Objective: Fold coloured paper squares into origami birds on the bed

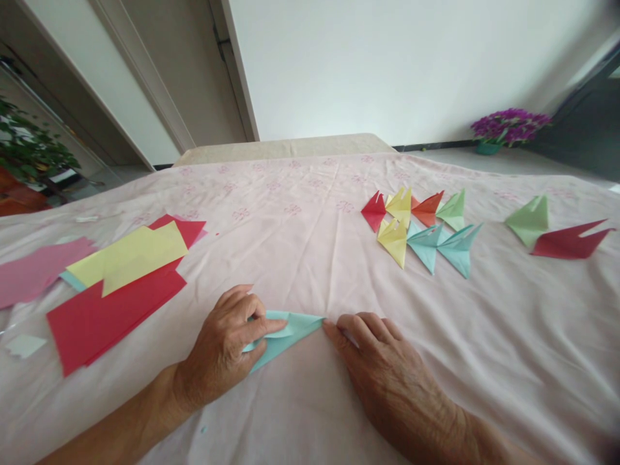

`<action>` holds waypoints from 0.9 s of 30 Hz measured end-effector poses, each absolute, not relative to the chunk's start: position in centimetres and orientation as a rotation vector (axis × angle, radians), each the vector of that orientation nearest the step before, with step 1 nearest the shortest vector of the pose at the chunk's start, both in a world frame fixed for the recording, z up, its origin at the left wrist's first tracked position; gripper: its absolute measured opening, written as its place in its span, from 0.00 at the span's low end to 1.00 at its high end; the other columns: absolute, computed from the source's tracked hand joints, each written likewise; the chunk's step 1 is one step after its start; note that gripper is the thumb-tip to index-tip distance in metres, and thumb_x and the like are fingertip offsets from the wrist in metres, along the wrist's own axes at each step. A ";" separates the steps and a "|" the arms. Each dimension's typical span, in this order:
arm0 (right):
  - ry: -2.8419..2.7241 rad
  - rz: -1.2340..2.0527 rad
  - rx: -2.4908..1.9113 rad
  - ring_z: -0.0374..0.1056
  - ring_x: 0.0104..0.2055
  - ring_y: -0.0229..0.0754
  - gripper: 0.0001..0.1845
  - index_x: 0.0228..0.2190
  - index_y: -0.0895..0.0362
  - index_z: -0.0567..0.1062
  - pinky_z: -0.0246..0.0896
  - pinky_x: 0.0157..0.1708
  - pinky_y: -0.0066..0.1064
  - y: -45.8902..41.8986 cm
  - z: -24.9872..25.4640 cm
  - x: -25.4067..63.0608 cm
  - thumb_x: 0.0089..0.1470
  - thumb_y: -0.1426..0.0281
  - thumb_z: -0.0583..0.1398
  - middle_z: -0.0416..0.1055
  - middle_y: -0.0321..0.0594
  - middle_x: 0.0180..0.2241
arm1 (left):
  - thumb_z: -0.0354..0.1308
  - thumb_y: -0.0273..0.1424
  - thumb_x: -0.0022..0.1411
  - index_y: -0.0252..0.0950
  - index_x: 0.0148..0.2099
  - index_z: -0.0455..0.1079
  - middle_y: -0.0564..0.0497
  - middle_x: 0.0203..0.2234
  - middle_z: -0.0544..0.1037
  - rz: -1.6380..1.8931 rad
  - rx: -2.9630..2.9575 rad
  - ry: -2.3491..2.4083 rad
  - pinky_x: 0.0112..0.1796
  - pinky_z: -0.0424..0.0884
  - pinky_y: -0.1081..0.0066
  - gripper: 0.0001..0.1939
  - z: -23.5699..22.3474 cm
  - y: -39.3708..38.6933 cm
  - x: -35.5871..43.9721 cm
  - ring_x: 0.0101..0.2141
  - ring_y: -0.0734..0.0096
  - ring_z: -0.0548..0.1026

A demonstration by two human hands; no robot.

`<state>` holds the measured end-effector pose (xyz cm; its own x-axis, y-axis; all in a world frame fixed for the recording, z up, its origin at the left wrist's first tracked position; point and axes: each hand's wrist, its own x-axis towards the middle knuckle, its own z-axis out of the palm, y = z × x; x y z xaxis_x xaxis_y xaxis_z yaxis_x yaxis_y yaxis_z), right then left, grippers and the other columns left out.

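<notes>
A light blue folded paper (281, 345) lies on the cloth in front of me, a long flattened triangle with its sharp tip to the right. My left hand (230, 342) holds its left part, with the index finger along the top layer and the thumb lower down; that end of the paper is partly hidden. At the right tip, my right hand (382, 368) pinches the point, its other fingers curled in on the cloth. Right of centre stand several folded paper pieces in two rows, among them a yellow piece (394, 240) and a blue piece (459, 248).
Flat paper sheets lie on the left: red sheets (111, 323), a yellow sheet (130, 255) and a pink sheet (41, 268). A green folded piece (530, 219) and a dark red one (571, 242) stand far right. The pink tablecloth (290, 245) is wrinkled.
</notes>
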<state>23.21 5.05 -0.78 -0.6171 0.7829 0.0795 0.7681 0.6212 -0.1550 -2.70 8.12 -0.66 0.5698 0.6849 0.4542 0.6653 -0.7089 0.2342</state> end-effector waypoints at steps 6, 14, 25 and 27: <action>-2.695 0.146 -1.298 0.58 0.39 0.46 0.21 0.49 0.58 0.68 0.58 0.39 0.39 4.8 -0.9 23.3 0.52 0.78 0.58 0.66 0.42 0.42 | 0.53 0.15 0.53 0.40 0.41 0.75 0.53 0.26 0.66 0.803 2.759 1.199 0.52 0.63 0.53 0.18 -1.0 8.2 -2.6 0.31 0.70 0.65; -2.708 0.154 -1.281 0.58 0.39 0.46 0.22 0.50 0.59 0.67 0.59 0.39 0.39 5.0 -0.7 23.3 0.52 0.79 0.58 0.66 0.42 0.41 | 0.51 0.15 0.56 0.39 0.40 0.73 0.53 0.27 0.65 0.742 2.788 1.244 0.48 0.65 0.56 0.17 -1.1 8.3 -2.5 0.32 0.69 0.66; -2.683 0.121 -1.258 0.60 0.37 0.44 0.21 0.49 0.58 0.68 0.59 0.37 0.37 5.0 -0.8 23.4 0.52 0.79 0.57 0.67 0.42 0.39 | 0.51 0.22 0.65 0.38 0.43 0.70 0.51 0.32 0.72 0.537 3.049 1.056 0.44 0.67 0.62 0.09 -0.5 9.0 -1.9 0.36 0.68 0.69; -2.676 0.108 -1.248 0.60 0.37 0.44 0.20 0.48 0.58 0.68 0.59 0.36 0.36 5.0 -0.8 23.4 0.51 0.79 0.57 0.67 0.42 0.39 | 0.51 0.22 0.65 0.40 0.51 0.68 0.52 0.32 0.72 0.464 3.106 0.995 0.45 0.68 0.62 0.15 -0.3 9.2 -2.0 0.36 0.68 0.69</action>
